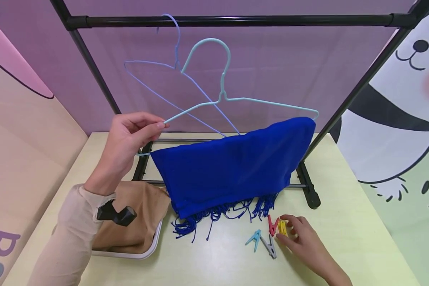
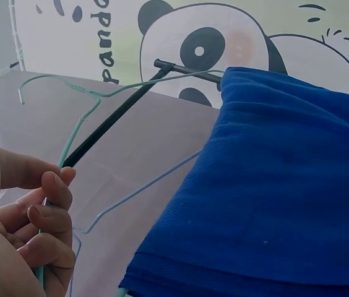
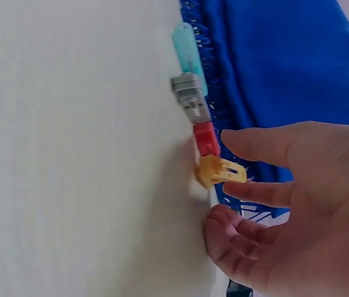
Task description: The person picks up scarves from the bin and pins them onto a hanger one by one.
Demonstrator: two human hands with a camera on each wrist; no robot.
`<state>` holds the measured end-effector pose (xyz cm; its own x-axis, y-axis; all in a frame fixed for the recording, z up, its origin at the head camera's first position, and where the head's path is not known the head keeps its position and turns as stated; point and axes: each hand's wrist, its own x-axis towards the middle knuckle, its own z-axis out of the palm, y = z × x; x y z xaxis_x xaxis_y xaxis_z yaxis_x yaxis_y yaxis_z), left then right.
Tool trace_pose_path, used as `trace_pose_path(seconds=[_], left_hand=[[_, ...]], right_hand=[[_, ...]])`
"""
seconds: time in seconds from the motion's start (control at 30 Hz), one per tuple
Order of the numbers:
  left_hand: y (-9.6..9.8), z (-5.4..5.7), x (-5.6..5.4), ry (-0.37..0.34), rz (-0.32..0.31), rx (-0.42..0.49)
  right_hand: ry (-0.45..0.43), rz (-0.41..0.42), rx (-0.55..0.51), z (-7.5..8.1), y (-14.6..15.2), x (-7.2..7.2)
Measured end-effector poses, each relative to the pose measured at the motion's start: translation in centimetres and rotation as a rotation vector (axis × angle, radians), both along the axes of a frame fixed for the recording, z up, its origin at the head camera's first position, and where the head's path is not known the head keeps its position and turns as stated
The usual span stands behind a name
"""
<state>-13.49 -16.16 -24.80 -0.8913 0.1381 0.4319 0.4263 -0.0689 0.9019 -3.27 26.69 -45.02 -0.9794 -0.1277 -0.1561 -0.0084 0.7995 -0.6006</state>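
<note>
My left hand pinches a light green wire hanger by its left shoulder, thumb against fingers. A blue fringed scarf hangs folded over the hanger's lower bar, its tassels at the tabletop in the head view. On the table, my right hand reaches around a yellow clothespin, which lies between thumb and index finger; the thumb stands apart from it in the right wrist view. Beside it lie a red clothespin, a grey clothespin and a light blue clothespin.
A black clothes rack stands at the back, its feet on the table. From its rail hangs a bare lilac wire hanger. At the left, a white basket holds brown cloth, partly behind my left forearm.
</note>
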Motion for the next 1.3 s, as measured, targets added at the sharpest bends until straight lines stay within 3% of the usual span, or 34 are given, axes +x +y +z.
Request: trace_pose_path(seconds=[0.37, 0.53, 0.77, 0.87, 1.1, 1.3], left_hand=[[0.3, -0.1, -0.5, 0.007, -0.012, 0.001], [0.5, -0.1, -0.5, 0.003, -0.021, 0.001], [0.8, 0.0, -0.6, -0.040, -0.035, -0.014], [0.8, 0.1, -0.7, -0.033, -0.033, -0.024], [0.9, 0.3, -0.6, -0.031, -0.036, -0.023], [0.9, 0.6, -0.6, -0.032, -0.036, -0.034]], right_hand=[[0.015, 0.015, 0.153, -0.4, -0.3, -0.3], [0.036, 0.008, 0.157, -0.2, -0.1, -0.1], [-0.019, -0.054, 0.112, 0.3, 0.2, 0.8], [0.012, -0.073, 0.102, 0.4, 0.4, 1.2], [0.210, -0.081, 0.086, 0.6, 0.7, 1.9], [0.190, -0.087, 0.080, 0.9, 0.6, 2.1]])
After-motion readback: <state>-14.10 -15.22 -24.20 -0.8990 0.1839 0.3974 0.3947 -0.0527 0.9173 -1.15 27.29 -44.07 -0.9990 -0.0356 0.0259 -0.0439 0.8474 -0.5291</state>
